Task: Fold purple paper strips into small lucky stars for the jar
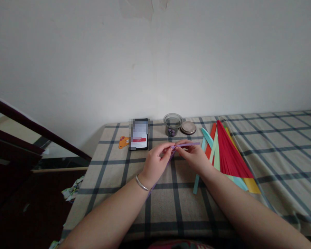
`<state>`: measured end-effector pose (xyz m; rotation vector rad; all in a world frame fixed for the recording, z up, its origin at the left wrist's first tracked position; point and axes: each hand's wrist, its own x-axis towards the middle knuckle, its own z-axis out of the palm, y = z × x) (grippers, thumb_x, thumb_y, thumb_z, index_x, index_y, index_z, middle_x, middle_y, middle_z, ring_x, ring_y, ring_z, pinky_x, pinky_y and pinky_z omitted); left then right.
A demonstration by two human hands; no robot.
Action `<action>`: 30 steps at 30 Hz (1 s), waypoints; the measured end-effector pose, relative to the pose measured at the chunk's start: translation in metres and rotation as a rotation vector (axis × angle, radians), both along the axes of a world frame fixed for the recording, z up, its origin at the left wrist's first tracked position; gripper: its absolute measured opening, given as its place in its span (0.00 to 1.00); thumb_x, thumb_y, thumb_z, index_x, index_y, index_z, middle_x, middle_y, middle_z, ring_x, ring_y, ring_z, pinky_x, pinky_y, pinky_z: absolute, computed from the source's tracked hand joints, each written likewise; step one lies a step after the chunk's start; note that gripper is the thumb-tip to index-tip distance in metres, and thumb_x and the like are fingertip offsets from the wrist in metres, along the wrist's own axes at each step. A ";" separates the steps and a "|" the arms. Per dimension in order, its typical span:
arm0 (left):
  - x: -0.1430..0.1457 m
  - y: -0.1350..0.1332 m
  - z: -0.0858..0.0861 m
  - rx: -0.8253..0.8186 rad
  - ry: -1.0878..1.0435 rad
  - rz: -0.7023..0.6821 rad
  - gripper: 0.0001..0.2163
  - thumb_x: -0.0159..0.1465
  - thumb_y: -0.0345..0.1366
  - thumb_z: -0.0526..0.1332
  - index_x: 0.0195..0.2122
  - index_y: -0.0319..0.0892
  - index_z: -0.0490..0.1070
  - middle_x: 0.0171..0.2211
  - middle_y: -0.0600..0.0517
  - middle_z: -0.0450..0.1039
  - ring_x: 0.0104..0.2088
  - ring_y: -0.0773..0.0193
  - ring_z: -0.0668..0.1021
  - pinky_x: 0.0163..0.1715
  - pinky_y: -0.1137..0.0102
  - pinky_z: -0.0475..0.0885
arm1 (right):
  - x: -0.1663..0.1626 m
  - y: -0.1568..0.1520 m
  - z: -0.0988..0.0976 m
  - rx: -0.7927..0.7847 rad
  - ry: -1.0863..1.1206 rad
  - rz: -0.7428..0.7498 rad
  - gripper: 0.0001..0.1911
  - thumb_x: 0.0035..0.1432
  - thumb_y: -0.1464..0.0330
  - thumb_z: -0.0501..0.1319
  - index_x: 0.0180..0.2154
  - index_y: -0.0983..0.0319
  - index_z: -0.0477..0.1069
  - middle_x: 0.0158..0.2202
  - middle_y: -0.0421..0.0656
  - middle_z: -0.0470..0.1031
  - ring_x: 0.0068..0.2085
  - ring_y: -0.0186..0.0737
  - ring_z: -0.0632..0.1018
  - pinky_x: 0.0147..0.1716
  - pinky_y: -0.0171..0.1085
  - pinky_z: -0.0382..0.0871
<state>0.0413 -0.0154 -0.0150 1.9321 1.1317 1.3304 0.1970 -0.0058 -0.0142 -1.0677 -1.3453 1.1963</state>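
Observation:
Between both hands is a thin purple paper strip (191, 144). My left hand (156, 159) pinches it near a small folded part, and a silver bangle circles that wrist. From the other side, my right hand (194, 155) grips the same strip with thumb and forefinger. One end sticks out to the right over the right hand's fingers; the other trails down along the left wrist. The fingertips partly cover the fold. Just beyond the hands stands a clear plastic cup (172, 121) with small purple pieces inside.
A round lid (188, 127) lies beside the cup. At left are a phone (140, 136) and an orange bear-shaped piece (123, 142). Red paper strips (230, 155), with other colours, fan out at right on the checked cloth (166, 214). A wall stands behind.

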 end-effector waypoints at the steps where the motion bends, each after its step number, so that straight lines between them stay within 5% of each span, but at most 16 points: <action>1: 0.000 0.000 0.000 0.002 0.005 -0.004 0.09 0.63 0.33 0.56 0.42 0.42 0.72 0.40 0.49 0.77 0.39 0.65 0.78 0.42 0.70 0.74 | 0.000 0.000 0.001 0.016 -0.017 -0.019 0.09 0.48 0.61 0.64 0.30 0.60 0.72 0.31 0.42 0.74 0.32 0.38 0.75 0.33 0.37 0.69; 6: 0.000 0.002 0.002 0.021 -0.005 -0.014 0.07 0.63 0.33 0.57 0.39 0.43 0.74 0.39 0.49 0.76 0.41 0.65 0.77 0.45 0.68 0.73 | 0.000 -0.002 0.004 0.053 -0.058 -0.017 0.08 0.50 0.62 0.62 0.30 0.61 0.72 0.33 0.43 0.73 0.34 0.38 0.74 0.30 0.36 0.68; 16: 0.004 0.001 0.000 -0.296 -0.296 -0.068 0.08 0.59 0.36 0.61 0.37 0.40 0.74 0.37 0.48 0.78 0.37 0.63 0.80 0.41 0.67 0.76 | 0.000 -0.002 0.008 -0.133 0.098 0.037 0.18 0.42 0.53 0.66 0.27 0.61 0.71 0.20 0.36 0.69 0.22 0.32 0.68 0.25 0.34 0.64; 30: 0.008 0.000 0.003 -0.493 -0.532 -0.155 0.12 0.56 0.40 0.64 0.37 0.38 0.77 0.37 0.46 0.79 0.32 0.63 0.81 0.39 0.64 0.78 | 0.000 -0.002 0.003 -0.235 0.241 0.142 0.17 0.40 0.56 0.69 0.28 0.61 0.72 0.24 0.37 0.71 0.24 0.31 0.70 0.26 0.33 0.64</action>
